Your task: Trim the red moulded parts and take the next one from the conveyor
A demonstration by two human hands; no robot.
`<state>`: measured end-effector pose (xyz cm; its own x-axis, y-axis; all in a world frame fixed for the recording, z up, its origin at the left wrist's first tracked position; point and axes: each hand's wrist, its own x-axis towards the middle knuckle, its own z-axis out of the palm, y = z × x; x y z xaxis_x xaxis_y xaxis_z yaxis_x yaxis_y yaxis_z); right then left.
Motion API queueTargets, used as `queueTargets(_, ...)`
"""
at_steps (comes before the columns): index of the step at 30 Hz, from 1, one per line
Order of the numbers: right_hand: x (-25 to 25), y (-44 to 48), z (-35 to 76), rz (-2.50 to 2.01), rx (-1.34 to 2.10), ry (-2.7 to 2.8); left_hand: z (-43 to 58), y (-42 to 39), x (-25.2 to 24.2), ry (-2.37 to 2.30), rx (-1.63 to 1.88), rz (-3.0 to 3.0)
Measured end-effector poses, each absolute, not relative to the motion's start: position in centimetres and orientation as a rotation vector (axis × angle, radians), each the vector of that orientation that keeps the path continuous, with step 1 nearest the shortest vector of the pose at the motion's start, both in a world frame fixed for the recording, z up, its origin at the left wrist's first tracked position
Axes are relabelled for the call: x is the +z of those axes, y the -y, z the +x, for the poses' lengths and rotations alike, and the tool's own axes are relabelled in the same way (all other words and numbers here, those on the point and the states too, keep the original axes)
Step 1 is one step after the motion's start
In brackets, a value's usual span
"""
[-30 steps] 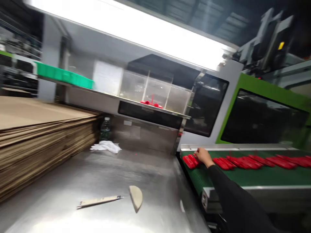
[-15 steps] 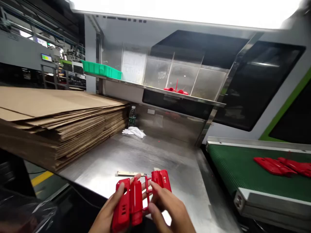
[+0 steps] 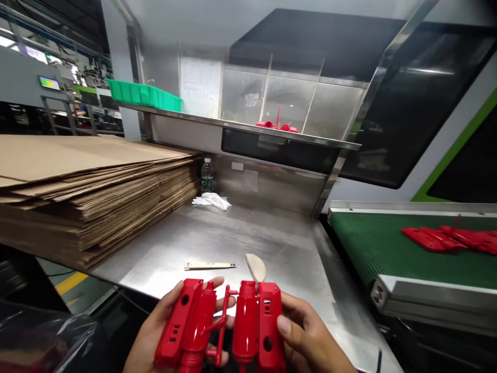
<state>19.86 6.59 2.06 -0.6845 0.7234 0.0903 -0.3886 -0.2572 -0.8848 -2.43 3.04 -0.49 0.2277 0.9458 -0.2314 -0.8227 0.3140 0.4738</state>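
Two red plastic mouldings are held side by side above the near edge of the steel table. My left hand (image 3: 149,331) is wrapped round the left red part (image 3: 186,326), its fingertips showing behind a thin red sprue (image 3: 223,324). On the other side my right hand (image 3: 310,331) grips the right red part (image 3: 258,326), thumb on its outer edge. The sprue runs between the parts and joins the left one; whether it joins the right one is hard to tell. Just beyond them lie a cream-handled tool (image 3: 209,266) and a pale half-round piece (image 3: 256,267).
Stacked cardboard (image 3: 116,191) fills the left of the table (image 3: 272,233). A bottle (image 3: 207,176) and white gloves (image 3: 212,200) are at the back. Overhead, a shelf (image 3: 310,139) holds a green tray (image 3: 145,96) and red parts. More red parts (image 3: 435,239) lie on the green conveyor (image 3: 361,238).
The right hand has moved outward and now holds the right red part by its outer side. Both parts face up more fully, and the half-round piece is uncovered. The view has tilted down.
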Motion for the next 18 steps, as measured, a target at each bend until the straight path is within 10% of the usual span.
queueTargets(18, -2.8, -8.1, 21.0, -0.610, 1.983, 1.250, -1.2, -2.3, 2.7, -0.850, 1.119, 0.411)
